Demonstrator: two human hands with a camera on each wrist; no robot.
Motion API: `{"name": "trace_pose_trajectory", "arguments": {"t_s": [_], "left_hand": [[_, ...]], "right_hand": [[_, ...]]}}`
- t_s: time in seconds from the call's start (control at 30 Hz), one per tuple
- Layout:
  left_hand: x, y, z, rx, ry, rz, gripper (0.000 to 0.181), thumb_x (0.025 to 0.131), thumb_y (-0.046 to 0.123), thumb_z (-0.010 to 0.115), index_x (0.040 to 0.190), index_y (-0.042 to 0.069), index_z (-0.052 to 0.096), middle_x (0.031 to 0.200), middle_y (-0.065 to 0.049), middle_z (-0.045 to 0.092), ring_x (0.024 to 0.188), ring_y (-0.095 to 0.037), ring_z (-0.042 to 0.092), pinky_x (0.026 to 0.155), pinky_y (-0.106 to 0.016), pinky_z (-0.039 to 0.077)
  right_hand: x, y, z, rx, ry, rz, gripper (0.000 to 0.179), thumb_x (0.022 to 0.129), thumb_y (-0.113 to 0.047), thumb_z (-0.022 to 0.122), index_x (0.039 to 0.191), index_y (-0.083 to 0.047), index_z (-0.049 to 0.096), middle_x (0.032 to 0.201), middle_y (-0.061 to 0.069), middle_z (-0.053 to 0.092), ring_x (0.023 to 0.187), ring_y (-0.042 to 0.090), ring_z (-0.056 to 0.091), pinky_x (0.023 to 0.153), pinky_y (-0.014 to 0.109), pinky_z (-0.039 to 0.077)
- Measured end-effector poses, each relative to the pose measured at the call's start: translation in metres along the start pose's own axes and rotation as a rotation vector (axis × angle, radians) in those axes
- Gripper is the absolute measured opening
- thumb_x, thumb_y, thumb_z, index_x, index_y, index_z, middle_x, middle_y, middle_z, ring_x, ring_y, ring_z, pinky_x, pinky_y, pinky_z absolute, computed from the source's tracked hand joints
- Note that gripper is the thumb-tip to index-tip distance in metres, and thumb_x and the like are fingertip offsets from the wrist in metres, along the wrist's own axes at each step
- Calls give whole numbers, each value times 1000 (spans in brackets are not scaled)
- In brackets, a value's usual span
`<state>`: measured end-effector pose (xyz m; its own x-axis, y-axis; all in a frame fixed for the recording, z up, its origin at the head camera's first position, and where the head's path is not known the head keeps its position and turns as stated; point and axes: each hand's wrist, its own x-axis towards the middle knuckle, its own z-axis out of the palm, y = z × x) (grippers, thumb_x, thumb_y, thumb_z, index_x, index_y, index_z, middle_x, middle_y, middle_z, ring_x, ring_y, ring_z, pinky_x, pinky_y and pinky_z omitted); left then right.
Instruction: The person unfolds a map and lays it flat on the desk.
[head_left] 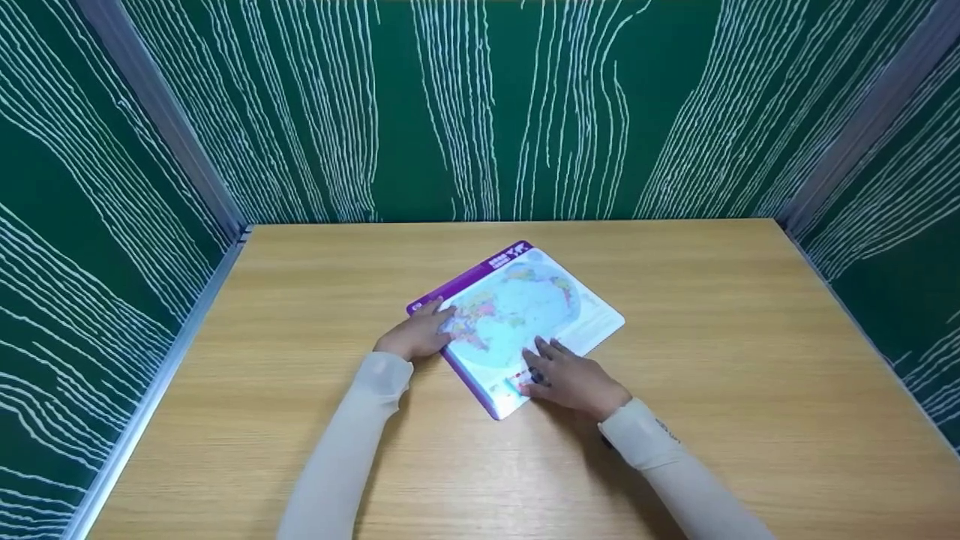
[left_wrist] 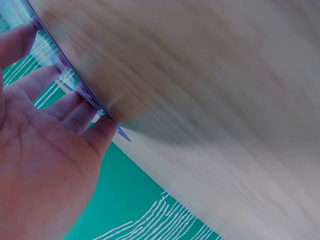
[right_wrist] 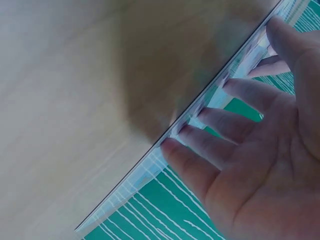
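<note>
A glossy world map sheet (head_left: 540,300) with a purple border lies slanted on the wooden table (head_left: 720,315). On its left edge rests my left hand (head_left: 416,334), with the fingertips over the printed side. My right hand (head_left: 574,381) touches the near right part of the sheet, fingers spread. Seen edge-on in the left wrist view, the sheet (left_wrist: 75,75) lies flat beneath extended fingers. The right wrist view likewise has fingertips and thumb touching the sheet's (right_wrist: 130,182) surface, with no fingers curled round it.
Green panels with white wavy lines (head_left: 435,112) stand behind the table and at both sides. Grey metal posts (head_left: 161,105) mark the back corners, and a metal rail (head_left: 157,375) runs along the table's left edge.
</note>
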<state>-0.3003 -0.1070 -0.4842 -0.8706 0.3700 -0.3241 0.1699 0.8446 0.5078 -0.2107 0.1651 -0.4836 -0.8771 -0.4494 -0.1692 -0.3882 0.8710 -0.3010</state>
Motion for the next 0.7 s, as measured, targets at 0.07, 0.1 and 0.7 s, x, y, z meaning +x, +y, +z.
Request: {"name": "trace_pose_trajectory", "arguments": {"t_s": [0.07,0.1,0.7], "left_hand": [[-1,0,1,-6,-3,2,57,101,33,45,153,23,25,164,-5,5,150,-30,7,121,-50,13],[-1,1,1,-6,-8,6,58,101,33,46,154,22,24,164,-6,4,150,-30,6,121,-50,13],[-14,10,9,37,-5,-30,63,100,37,46,154,19,20,163,-10,2,150,-32,1,121,-51,11]], "right_hand": [[0,2,-1,7,-5,-2,66,93,-47,57,146,-12,41,155,19,31,142,41,29,107,57,38],[0,3,-2,8,-6,-8,66,93,-46,57,146,-11,41,155,19,31,142,41,29,107,57,39],[6,28,-9,85,-73,-25,68,89,-44,63,147,-15,40,158,13,27,146,35,21,114,52,32]]}}
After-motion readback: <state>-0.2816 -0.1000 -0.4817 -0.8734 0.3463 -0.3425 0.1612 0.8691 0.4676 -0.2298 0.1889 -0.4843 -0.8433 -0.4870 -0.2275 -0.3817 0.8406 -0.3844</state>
